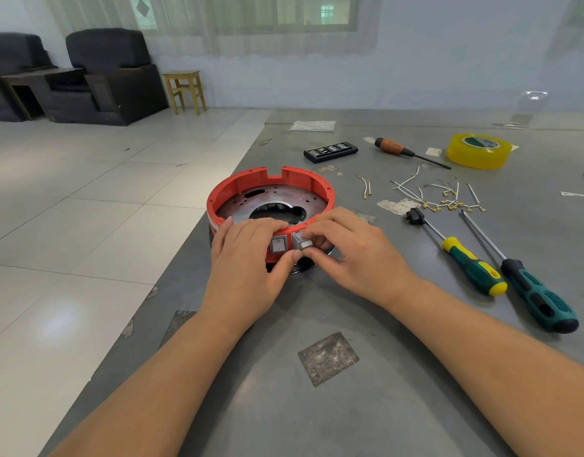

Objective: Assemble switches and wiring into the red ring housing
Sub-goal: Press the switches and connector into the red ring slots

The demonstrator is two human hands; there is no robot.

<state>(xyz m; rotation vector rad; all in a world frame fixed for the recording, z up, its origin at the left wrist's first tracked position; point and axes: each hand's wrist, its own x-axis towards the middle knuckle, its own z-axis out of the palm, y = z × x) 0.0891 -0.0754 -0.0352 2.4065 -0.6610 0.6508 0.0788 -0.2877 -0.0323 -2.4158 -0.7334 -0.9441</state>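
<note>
The red ring housing (270, 192) sits on the grey table (350, 407), with loose wires (442, 196) to its right. At its near wall the left hand (247, 258) grips the rim beside a seated switch (278, 244), thumb curled underneath. The right hand (346, 249) pinches a second switch (302, 240), tilted in the neighbouring opening.

"O" and "I" on rocker switch (278, 244)

Ring housing (270, 189): red, on grey desk (317, 407). Right of housing: yellow tape roll (478, 155), green-and-yellow screwdriver (472, 265), teal-and-black screwdriver (538, 295). Switch (278, 244) in housing wall: grey frame, white rocker.
</note>
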